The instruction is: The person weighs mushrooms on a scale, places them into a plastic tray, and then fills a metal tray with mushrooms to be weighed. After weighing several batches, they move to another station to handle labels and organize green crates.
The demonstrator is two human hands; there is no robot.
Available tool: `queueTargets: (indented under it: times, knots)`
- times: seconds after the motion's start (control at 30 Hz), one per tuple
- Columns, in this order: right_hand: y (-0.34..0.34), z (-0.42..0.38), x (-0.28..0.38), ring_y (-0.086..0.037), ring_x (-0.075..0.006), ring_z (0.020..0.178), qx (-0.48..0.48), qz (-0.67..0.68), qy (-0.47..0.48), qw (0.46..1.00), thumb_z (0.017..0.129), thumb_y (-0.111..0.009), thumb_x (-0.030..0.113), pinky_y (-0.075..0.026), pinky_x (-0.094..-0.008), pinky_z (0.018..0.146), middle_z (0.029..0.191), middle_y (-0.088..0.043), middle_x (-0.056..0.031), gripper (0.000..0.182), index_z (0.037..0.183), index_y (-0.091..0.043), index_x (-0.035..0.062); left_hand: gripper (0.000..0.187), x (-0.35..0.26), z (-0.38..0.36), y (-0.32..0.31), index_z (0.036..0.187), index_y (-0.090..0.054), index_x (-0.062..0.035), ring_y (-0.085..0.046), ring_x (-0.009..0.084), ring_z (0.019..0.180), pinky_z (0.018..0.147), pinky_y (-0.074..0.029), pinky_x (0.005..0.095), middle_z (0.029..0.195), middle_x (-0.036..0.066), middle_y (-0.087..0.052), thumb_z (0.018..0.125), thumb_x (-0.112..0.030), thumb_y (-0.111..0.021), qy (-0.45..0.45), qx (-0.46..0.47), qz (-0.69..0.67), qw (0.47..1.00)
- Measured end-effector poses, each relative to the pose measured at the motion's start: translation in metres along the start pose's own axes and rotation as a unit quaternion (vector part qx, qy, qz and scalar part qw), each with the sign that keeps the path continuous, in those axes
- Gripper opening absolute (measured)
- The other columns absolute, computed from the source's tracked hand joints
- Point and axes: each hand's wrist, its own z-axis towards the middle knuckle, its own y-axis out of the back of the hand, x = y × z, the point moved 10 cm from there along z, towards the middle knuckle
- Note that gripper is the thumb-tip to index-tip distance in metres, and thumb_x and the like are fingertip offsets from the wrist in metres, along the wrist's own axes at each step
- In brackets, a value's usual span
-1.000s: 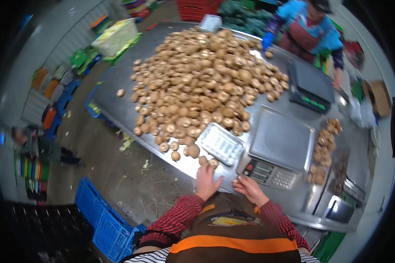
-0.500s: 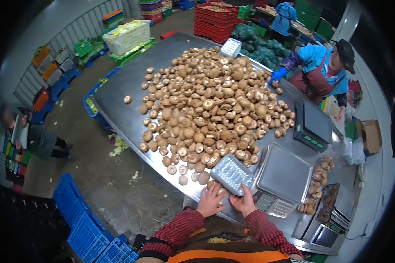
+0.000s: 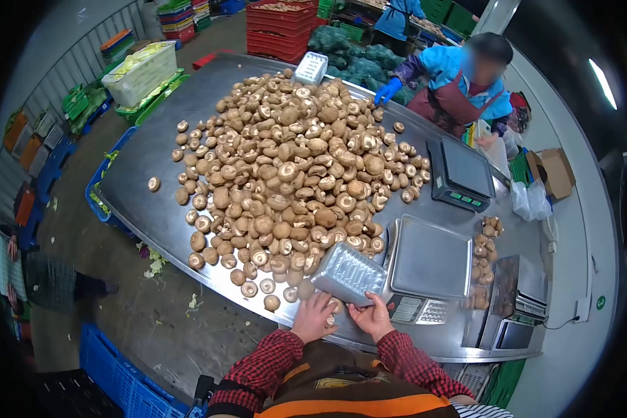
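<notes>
A big heap of brown mushrooms (image 3: 292, 167) covers the steel table (image 3: 153, 216). At the near edge a clear plastic tray (image 3: 347, 273) is tipped up, its near end lifted. My right hand (image 3: 370, 317) grips that near end from below. Just left of it, my left hand (image 3: 313, 315) rests on a mushroom (image 3: 329, 320) lying by the tray. A few loose mushrooms (image 3: 272, 302) lie left of my left hand.
A scale (image 3: 428, 265) stands right of the tray; a second scale (image 3: 460, 174) sits farther back. A person in a blue jacket and blue glove (image 3: 386, 90) reaches the far side of the heap. Crates line the floor; another person stands at the left (image 3: 42, 279).
My right hand moved left from the scale's front to the tray and tipped its near end up. My left hand stayed by the mushroom at the table edge. The view shifted.
</notes>
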Motion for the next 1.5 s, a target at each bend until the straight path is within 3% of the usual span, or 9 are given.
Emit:
queueTargets:
  times: [0.23,0.43,0.6,0.63,0.83,1.0,1.23,1.43,1.5]
  knots:
    - [-0.011,-0.043,-0.004,-0.051,-0.0339,0.107,0.080,0.050,0.006,0.995,0.076,-0.059,0.012,-0.046,-0.0413,0.088,0.119,-0.053,-0.0182,0.049,0.122,-0.045,0.0015,0.062,0.022,0.006,-0.012,0.115,-0.058,-0.0111,-0.048,0.0323,0.108,0.081,-0.042,0.0425,0.120,0.017,-0.046,0.059,-0.029,-0.078,-0.033,-0.001,0.001,0.999]
    - [0.016,-0.121,0.019,-0.046,-0.0319,0.119,0.114,-0.011,0.009,0.993,0.070,-0.061,0.014,-0.038,-0.0464,0.099,0.129,-0.049,-0.0164,0.068,0.133,-0.038,0.0046,0.047,0.039,0.032,-0.006,0.118,-0.055,-0.0128,-0.046,0.0284,0.123,0.083,-0.046,0.0422,0.135,0.014,-0.045,0.072,-0.015,-0.066,-0.096,0.004,0.040,0.995]
    - [0.077,-0.138,0.014,-0.050,-0.0298,0.118,0.073,-0.039,0.000,0.997,0.082,-0.054,0.005,-0.038,-0.0455,0.103,0.129,-0.050,-0.0158,0.053,0.132,-0.038,-0.0019,0.038,0.057,0.079,-0.001,0.116,-0.054,-0.0155,-0.051,0.0249,0.116,0.087,-0.044,0.0463,0.129,0.010,-0.051,0.079,-0.019,-0.059,-0.175,0.010,0.226,0.958]
    - [0.087,-0.136,0.008,-0.050,-0.0298,0.118,0.066,-0.033,0.002,0.997,0.082,-0.054,0.005,-0.038,-0.0455,0.103,0.129,-0.050,-0.0158,0.053,0.132,-0.038,-0.0019,0.031,0.085,0.089,-0.013,0.108,-0.060,-0.0179,-0.050,0.0320,0.116,0.096,-0.037,0.0500,0.127,0.008,-0.054,0.078,-0.021,-0.064,-0.099,0.029,0.136,0.985]
    - [0.110,-0.105,-0.025,-0.056,-0.0282,0.109,-0.004,-0.095,-0.001,0.995,0.088,-0.054,0.010,-0.045,-0.0436,0.096,0.120,-0.056,-0.0169,0.041,0.125,-0.043,-0.0037,0.038,0.049,0.134,0.007,0.110,-0.062,-0.0168,-0.048,0.0298,0.118,0.098,-0.038,0.0445,0.123,0.008,-0.056,0.074,-0.025,-0.069,-0.271,0.139,0.089,0.948]
    - [0.071,-0.094,-0.026,-0.066,-0.0230,0.083,-0.048,-0.178,-0.034,0.982,0.088,-0.059,0.019,-0.056,-0.0325,0.075,0.101,-0.063,-0.0141,0.031,0.111,-0.051,-0.0014,0.047,0.042,0.150,0.022,0.110,-0.061,-0.0127,-0.050,0.0288,0.110,0.098,-0.036,0.0391,0.106,0.009,-0.059,0.065,-0.021,-0.076,-0.243,0.158,0.051,0.956]
    - [0.072,-0.107,0.007,-0.064,-0.0213,0.090,-0.060,-0.226,0.063,0.970,0.086,-0.060,0.012,-0.055,-0.0326,0.080,0.102,-0.063,-0.0110,0.032,0.113,-0.053,-0.0025,0.041,0.039,0.140,0.044,0.104,-0.063,-0.0068,-0.052,0.0291,0.103,0.090,-0.041,0.0379,0.104,0.011,-0.058,0.066,-0.016,-0.075,-0.224,0.110,-0.016,0.968]
    - [0.061,-0.100,-0.019,-0.063,-0.0186,0.094,-0.007,-0.203,0.028,0.979,0.085,-0.058,0.012,-0.054,-0.0301,0.078,0.112,-0.060,-0.0097,0.036,0.119,-0.049,0.0015,0.027,0.061,0.109,0.089,0.101,-0.065,-0.0016,-0.062,0.0319,0.085,0.077,-0.050,0.0362,0.096,0.017,-0.065,0.078,-0.014,-0.069,-0.018,0.028,-0.206,0.978]
    - [0.041,-0.102,-0.026,-0.060,-0.0183,0.099,0.010,-0.158,0.039,0.987,0.086,-0.057,0.012,-0.053,-0.0321,0.080,0.115,-0.058,-0.0095,0.037,0.120,-0.049,0.0018,0.030,0.087,0.071,0.102,0.107,-0.063,0.0009,-0.064,0.0187,0.090,0.079,-0.049,0.0288,0.101,0.012,-0.067,0.084,-0.017,-0.068,0.150,-0.001,-0.315,0.937]
